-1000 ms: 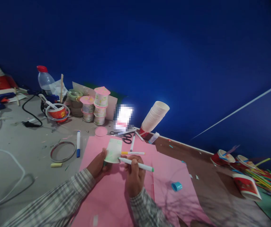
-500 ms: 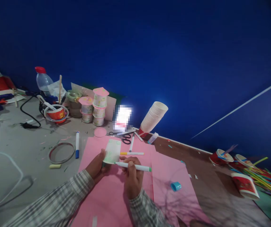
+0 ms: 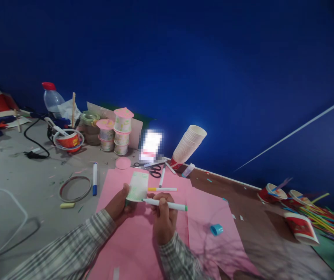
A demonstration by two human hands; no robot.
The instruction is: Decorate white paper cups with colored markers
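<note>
My left hand [image 3: 119, 206] holds a small white paper cup [image 3: 138, 187] by its left side, above the pink paper [image 3: 126, 241]. Green marks show on the cup's wall, some at the far end and more near the rim closest to me. A white marker with a green end [image 3: 171, 205] is pinched in my right hand [image 3: 165, 221]. Its tip meets, or almost meets, the cup's near right edge. Just beyond my right hand lies a yellow-ended marker [image 3: 162, 189]. Black-handled scissors [image 3: 155, 171] rest at the paper's far edge.
Stacked cup towers with pink roofs [image 3: 123, 128] stand behind, left of a lit, blurred screen [image 3: 152, 146]. A leaning stack of cups [image 3: 188, 144] is farther right. A tape roll [image 3: 75, 189] and blue marker [image 3: 95, 179] lie left; pipe cleaners [image 3: 327, 221] lie far right.
The marker tip has shifted very slightly along the cup's near edge. Both hands keep almost the same place and hold; the view has moved slightly.
</note>
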